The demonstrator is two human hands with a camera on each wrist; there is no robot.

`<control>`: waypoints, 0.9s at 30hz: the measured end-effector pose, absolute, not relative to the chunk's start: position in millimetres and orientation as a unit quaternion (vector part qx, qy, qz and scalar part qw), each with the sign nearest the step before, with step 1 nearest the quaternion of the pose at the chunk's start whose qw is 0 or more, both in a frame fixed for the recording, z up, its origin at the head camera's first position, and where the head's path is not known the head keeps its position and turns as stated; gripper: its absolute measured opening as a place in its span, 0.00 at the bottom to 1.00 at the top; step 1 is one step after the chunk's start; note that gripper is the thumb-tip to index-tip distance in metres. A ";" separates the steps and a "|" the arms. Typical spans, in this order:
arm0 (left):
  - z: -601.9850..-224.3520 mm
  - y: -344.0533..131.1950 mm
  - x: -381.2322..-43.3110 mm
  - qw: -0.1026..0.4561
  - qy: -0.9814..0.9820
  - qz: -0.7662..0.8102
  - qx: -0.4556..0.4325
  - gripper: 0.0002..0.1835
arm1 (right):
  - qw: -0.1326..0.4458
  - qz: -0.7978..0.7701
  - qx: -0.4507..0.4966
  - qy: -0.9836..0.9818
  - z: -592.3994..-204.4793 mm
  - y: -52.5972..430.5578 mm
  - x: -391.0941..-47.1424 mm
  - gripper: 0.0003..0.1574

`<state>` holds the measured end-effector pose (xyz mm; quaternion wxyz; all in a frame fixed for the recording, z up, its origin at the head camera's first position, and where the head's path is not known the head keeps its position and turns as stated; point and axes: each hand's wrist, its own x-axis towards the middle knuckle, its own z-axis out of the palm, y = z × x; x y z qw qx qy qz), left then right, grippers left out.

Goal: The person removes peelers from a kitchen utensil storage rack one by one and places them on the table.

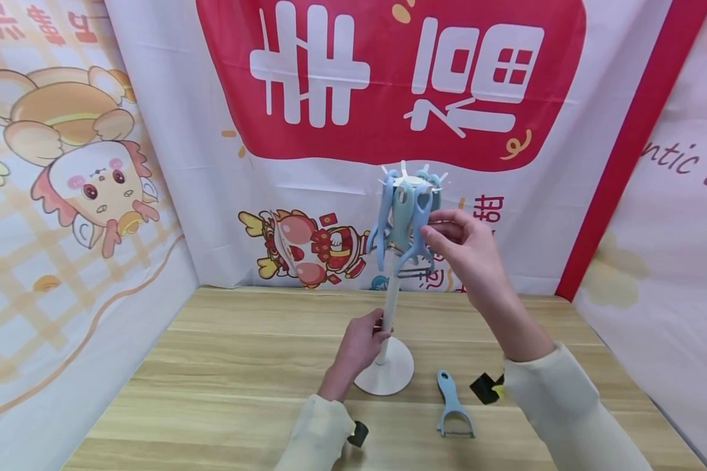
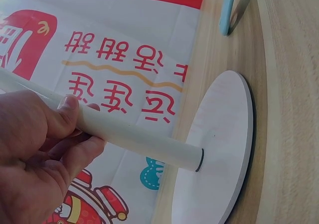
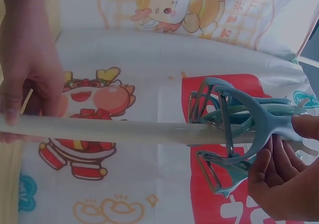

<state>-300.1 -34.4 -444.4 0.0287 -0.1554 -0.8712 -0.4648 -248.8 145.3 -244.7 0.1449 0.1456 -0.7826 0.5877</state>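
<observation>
A white stand (image 1: 392,294) with a round base (image 1: 396,378) stands on the table, slightly tilted in the head view. My left hand (image 1: 361,343) grips its pole low down, thumb and fingers around it in the left wrist view. Several blue and pale green peelers hang from the prongs at the top. At the right side of this cluster, my right hand (image 1: 472,252) pinches a blue Y-shaped peeler (image 1: 421,226) by its handle. The right wrist view shows that peeler's blade end (image 3: 259,119) pointing down the pole. Whether its hole is on a prong is hard to tell.
Another blue peeler (image 1: 450,396) lies on the wooden table (image 1: 224,392), right of the base and near the right forearm. Printed cloths (image 1: 171,131) hang behind the table and at both sides.
</observation>
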 end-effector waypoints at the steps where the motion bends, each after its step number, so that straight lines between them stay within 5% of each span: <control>1: -443.9 -34.5 -299.7 0.028 -0.871 -0.466 -0.155 0.13 | 0.140 0.592 0.144 -0.780 -244.4 145.2 -249.5 0.30; 13: -445.7 -34.6 -299.7 0.032 -0.868 -0.470 -0.155 0.13 | 0.073 0.637 0.159 -0.751 -239.2 147.2 -248.6 0.23; 27: -446.7 -34.6 -300.0 0.030 -0.867 -0.473 -0.152 0.12 | 0.082 0.700 0.199 -0.681 -231.1 146.7 -243.4 0.16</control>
